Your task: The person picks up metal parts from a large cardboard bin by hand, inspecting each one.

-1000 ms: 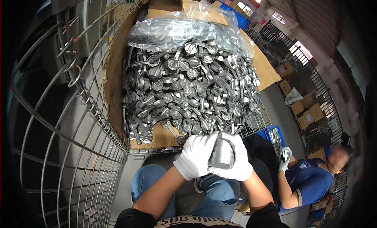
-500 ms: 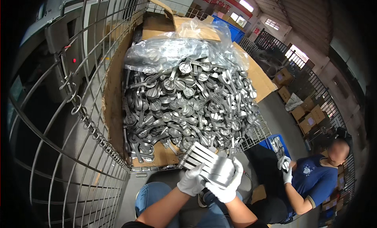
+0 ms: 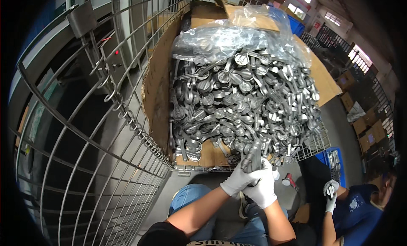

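A stack of grey metal handles point(image 3: 253, 156) is between my hands, turned on edge and pointing away from me. White-gloved, my left hand point(image 3: 240, 180) closes on the stack's left side. My right hand point(image 3: 263, 187), gloved too, wraps it from the right and below, so the lower end is hidden by the gloves. Just beyond lies a heap of loose metal handles point(image 3: 237, 104) with round, hollow heads, filling a wire cage lined with cardboard.
Wire mesh point(image 3: 91, 142) rises on the left. Clear plastic sheeting point(image 3: 212, 40) covers the heap's far side. At right, a co-worker's gloved hands point(image 3: 330, 191) hold a metal piece beside a blue bin point(image 3: 341, 178). A red-and-black tool point(image 3: 291, 181) lies beyond my right hand.
The stack has turned from lying broad side up to standing on edge, and my hands have come closer together. The view has shifted, moving the scene rightward. The co-worker's hands have lowered.
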### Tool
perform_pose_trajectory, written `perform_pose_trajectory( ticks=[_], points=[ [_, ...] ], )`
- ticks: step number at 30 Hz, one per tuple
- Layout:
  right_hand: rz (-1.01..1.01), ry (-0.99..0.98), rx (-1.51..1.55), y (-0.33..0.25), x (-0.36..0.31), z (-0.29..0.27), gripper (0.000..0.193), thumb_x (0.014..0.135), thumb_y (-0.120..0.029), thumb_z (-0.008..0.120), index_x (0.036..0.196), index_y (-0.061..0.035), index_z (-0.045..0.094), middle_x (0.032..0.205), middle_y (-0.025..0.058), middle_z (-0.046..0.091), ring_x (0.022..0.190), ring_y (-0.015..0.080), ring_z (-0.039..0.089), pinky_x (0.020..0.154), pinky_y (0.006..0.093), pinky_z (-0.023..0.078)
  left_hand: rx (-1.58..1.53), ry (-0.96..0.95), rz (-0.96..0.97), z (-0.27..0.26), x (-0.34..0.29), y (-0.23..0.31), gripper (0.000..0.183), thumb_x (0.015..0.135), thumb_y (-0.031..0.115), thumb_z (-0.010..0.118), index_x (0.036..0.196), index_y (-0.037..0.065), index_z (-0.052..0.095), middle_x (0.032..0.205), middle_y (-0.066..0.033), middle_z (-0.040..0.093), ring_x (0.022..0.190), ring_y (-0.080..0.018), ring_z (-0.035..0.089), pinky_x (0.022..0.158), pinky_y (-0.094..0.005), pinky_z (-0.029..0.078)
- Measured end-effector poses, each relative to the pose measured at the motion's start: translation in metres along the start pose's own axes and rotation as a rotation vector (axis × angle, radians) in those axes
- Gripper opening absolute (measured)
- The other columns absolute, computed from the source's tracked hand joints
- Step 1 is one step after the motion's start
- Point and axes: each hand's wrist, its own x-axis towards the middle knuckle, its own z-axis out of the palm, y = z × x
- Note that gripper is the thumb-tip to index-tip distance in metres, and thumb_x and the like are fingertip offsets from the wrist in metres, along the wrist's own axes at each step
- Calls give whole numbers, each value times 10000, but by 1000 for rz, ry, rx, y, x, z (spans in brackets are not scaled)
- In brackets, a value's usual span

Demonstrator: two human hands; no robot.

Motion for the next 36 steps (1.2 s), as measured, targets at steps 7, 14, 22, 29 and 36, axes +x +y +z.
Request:
perform_pose_trajectory(
  ticks=[7,14,22,29,36],
  points=[
    [299,61,635,36,-4,15,588,581,-46,746,1098,-8,470,933,86,553,806,181,553,718,303,467,435,-110,42,4,11,2,997,689,399,724,1373,-52,155,1347,-256,276,1265,-328,288,1042,-362,253],
    [624,153,1118,63,-54,-38,947,479,-28,727,1315,12,284,1165,115,455,1016,221,485,896,338,381,737,363,-248,-146,5,4,526,741,214,705,1156,-16,476,1030,-140,579,900,-205,561,804,-312,453],
    [752,300,1396,88,-65,-50,860,517,-17,578,1320,-9,272,1168,187,444,1017,308,492,847,412,445,1105,1269,-56,-300,1,-95,503,662,236,770,985,-42,503,880,-126,594,805,-210,567,736,-314,461],
    [905,154,1457,74,-63,-66,913,555,34,626,1361,48,197,1292,275,380,1187,376,419,973,435,393,577,988,-8,-274,-6,-61,264,689,84,731,880,16,561,747,-55,596,601,-112,528,562,-249,444],
    [869,130,1538,68,-60,-65,898,558,-7,636,1354,38,223,1264,262,402,1136,371,460,945,429,420,31,763,-191,-228,-40,-36,178,787,28,593,957,-19,574,722,-74,601,582,-159,576,528,-275,494]
  ],
)
